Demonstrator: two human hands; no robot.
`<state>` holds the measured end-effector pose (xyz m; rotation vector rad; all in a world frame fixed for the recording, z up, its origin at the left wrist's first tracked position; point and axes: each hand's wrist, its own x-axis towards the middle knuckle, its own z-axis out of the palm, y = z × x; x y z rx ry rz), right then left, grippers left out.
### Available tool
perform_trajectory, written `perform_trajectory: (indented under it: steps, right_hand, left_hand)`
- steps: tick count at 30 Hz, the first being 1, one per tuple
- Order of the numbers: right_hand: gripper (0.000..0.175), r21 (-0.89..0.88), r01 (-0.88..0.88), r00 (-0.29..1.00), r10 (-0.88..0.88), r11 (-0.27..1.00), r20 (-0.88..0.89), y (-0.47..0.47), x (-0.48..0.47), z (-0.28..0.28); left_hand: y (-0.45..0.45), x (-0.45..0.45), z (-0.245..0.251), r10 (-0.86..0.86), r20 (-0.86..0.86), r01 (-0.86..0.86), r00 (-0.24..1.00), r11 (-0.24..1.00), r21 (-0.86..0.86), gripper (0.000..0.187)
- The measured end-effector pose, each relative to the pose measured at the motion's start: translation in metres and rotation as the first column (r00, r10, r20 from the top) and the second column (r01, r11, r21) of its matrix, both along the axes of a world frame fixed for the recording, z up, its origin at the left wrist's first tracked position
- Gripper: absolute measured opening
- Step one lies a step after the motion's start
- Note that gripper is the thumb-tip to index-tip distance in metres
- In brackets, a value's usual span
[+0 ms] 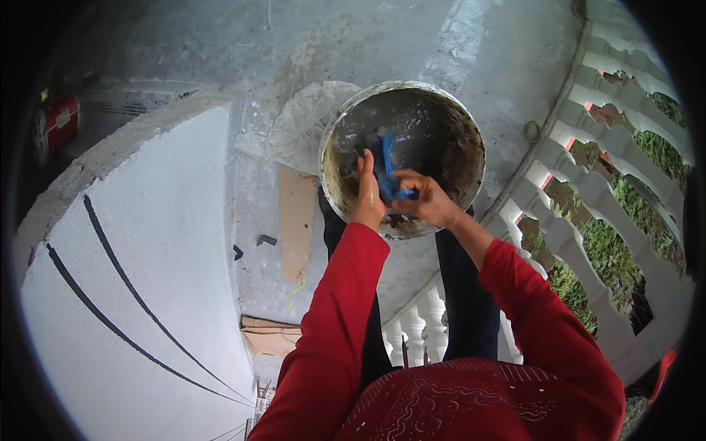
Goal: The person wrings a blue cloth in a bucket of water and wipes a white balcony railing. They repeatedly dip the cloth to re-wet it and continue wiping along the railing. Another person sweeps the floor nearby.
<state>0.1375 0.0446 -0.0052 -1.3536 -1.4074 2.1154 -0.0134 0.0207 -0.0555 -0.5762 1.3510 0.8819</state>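
Note:
A large round bucket [475,165] with a stained, crusted rim stands on the floor, dark greyish water [424,121] inside it. Over its near part, my right hand [422,195] grips a blue object [389,165], blurred, perhaps a brush or scraper; its exact kind cannot be told. My left hand [369,190] is held flat and upright beside the blue object, fingers extended and wet. Whether the palm touches the blue object is not clear.
A crumpled translucent plastic sheet [303,124] lies left of the bucket, near a cardboard strip [297,220]. A low white wall [165,220] stands left. A white balustrade [601,182] runs along the right. Small dark pieces [267,240] lie on the concrete floor.

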Motion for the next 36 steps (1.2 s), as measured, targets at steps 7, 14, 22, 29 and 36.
perform_trajectory:
  steps: [7, 14, 22, 29, 36]
  right_hand:
    - [0.019, 0.17, 0.19, 0.944, -0.227, 0.967, 0.238, -0.012, -0.028, 0.015]
    - [0.033, -0.011, -0.249, 0.517, 0.143, 0.968, 0.844, 0.044, -0.023, -0.092]
    - [0.067, 0.086, -0.415, 0.574, 0.187, 0.906, 0.797, 0.036, -0.024, -0.139]
    - [0.043, -0.286, -0.04, 0.968, -0.033, 0.957, -0.247, 0.02, -0.001, -0.019]
    - [0.018, 0.015, 0.017, 0.998, -0.018, 1.0, 0.059, 0.012, -0.024, 0.035]
  left_hand:
    - [-0.012, 0.015, -0.006, 0.074, 0.384, -0.097, 0.92, 0.994, 0.041, 0.056]
    - [0.003, 0.01, 0.014, -0.266, -0.125, 0.259, 0.956, 0.963, -0.071, 0.074]
    - [-0.023, -0.009, 0.016, -0.288, -0.053, 0.283, 0.956, 0.956, -0.08, 0.088]
    - [-0.002, -0.022, 0.008, -0.287, -0.092, 0.277, 0.954, 0.955, -0.104, 0.108]
    - [-0.02, -0.004, 0.004, -0.05, 0.128, 0.003, 0.99, 0.94, 0.341, 0.053]
